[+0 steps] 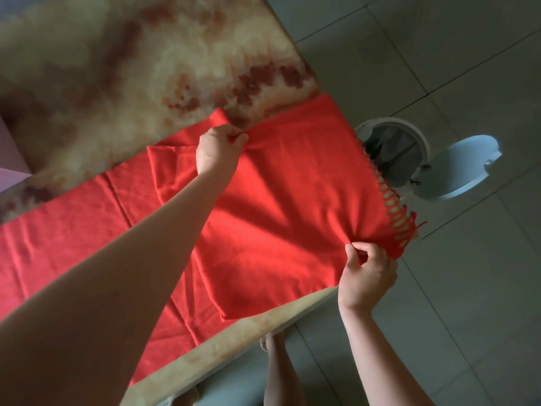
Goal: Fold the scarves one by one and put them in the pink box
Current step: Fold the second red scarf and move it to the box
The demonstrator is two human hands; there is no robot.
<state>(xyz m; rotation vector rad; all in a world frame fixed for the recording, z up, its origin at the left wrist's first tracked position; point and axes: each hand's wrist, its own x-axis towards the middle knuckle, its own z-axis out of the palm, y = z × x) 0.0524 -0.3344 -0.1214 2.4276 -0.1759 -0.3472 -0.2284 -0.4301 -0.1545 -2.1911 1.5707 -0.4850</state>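
The red scarf (278, 206) is being pinched at its far edge by the left hand (218, 152) and at its fringed corner by the right hand (367, 273).

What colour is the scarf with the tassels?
The scarf is bright red, tassels too; the head view shows it.

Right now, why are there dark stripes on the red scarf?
Head view: those are soft shadows on the red scarf, probably cast by the left hand and its arm above it. Head view again: the light is dim, without glare, and the wide lens makes the table look tilted and the near forearm huge.
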